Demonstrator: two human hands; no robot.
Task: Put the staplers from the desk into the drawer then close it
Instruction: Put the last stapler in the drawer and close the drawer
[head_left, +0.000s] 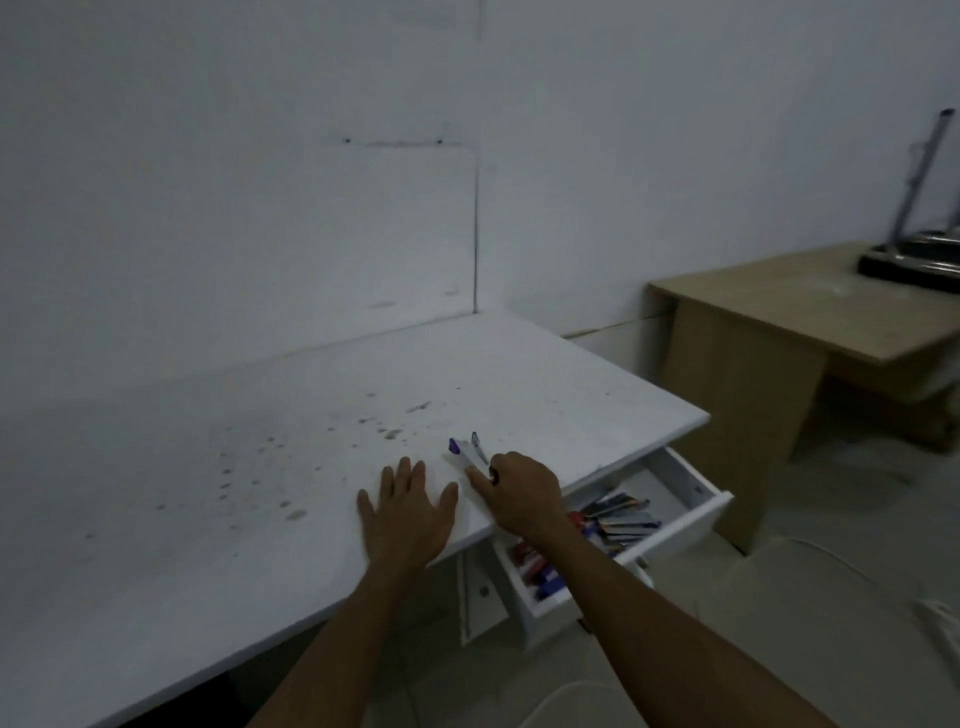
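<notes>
Right hand (522, 493) grip clamped on white stapler (470, 453) at table (260, 467) edge | left hand (408, 512) flat, fingers apart | drawer (675, 525) open below-right | advise: lift clear, lower among contents.

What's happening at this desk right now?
A person is clearing a white desk. The right hand is closing on a white stapler with a purple tip near the desk's edge, while the left hand rests flat beside it. Below, the white drawer stands open, already holding colourful items.
</notes>
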